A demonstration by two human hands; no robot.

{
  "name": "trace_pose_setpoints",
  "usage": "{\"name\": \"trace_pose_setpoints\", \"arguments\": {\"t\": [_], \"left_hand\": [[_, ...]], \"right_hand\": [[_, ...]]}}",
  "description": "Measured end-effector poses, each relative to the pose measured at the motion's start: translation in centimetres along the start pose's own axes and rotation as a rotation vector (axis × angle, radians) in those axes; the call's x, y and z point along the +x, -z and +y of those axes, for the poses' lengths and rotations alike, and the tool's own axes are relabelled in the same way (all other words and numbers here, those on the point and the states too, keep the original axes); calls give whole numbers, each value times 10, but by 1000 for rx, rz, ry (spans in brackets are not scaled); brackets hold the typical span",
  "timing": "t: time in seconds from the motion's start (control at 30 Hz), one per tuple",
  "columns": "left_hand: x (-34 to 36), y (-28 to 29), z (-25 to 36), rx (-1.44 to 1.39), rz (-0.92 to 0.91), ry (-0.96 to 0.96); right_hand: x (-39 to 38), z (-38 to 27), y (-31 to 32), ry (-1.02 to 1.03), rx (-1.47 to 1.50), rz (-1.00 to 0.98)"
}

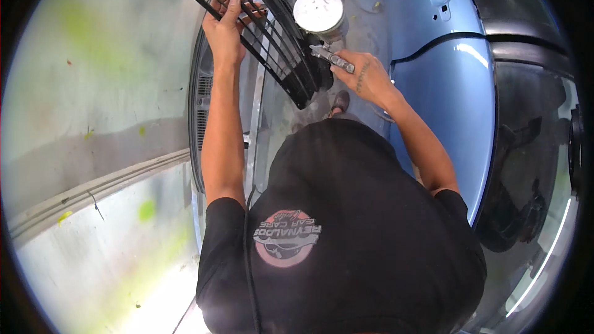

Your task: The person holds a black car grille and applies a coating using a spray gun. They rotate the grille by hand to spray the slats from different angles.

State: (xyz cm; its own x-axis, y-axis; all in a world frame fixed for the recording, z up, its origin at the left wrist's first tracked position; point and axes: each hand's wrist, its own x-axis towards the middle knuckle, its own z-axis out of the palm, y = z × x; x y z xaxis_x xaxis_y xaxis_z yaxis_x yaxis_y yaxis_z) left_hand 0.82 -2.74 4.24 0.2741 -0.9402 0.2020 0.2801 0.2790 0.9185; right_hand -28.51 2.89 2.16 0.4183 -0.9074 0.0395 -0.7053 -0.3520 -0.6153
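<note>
My left hand [230, 25] grips a black slatted plastic grille [265, 43] at upper middle, its thumb over a slat and other fingers partly behind. My right hand [365, 77] is closed on a silver spray gun [329, 55], angled toward the grille's lower part, close beside it. The gun's cup with a round white lid [318, 10] sits above the grip. Whether the gun touches the grille I cannot tell.
A light blue car door panel [442, 105] with a handle runs along my right, beside dark glass [526, 142]. A paint-marked wall [93, 86] stands left. A metal stand [252, 136] and dark vented trim [201, 111] are behind my left arm. My shoe [340, 102] shows below.
</note>
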Motion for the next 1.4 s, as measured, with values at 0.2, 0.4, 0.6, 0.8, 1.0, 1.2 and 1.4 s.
{"name": "trace_pose_setpoints", "arguments": {"t": [0.2, 0.4, 0.6, 0.8, 1.0, 1.2, 1.4], "left_hand": [[5, 2, 7, 27, 6, -14], [7, 3, 4, -30, -27, -6], [7, 4, 5, -71, -55, -8], [5, 6, 3, -90, -74, -18], [7, 10, -5, -159, -86, -40], [9, 3, -7, -205, -71, -39], [12, 3, -10, -233, -23, -59]], "right_hand": [[7, -15, 3, -13, 63, 50], [8, 0, -6, 10, 35, 17], [10, -11, -3, 16, 76, 12], [5, -10, -3, 34, 29, 2], [1, -17, -14, 45, 28, -91], [1, -35, -26, 147, 3, -105], [0, -36, -25, 121, 2, -171]]}}
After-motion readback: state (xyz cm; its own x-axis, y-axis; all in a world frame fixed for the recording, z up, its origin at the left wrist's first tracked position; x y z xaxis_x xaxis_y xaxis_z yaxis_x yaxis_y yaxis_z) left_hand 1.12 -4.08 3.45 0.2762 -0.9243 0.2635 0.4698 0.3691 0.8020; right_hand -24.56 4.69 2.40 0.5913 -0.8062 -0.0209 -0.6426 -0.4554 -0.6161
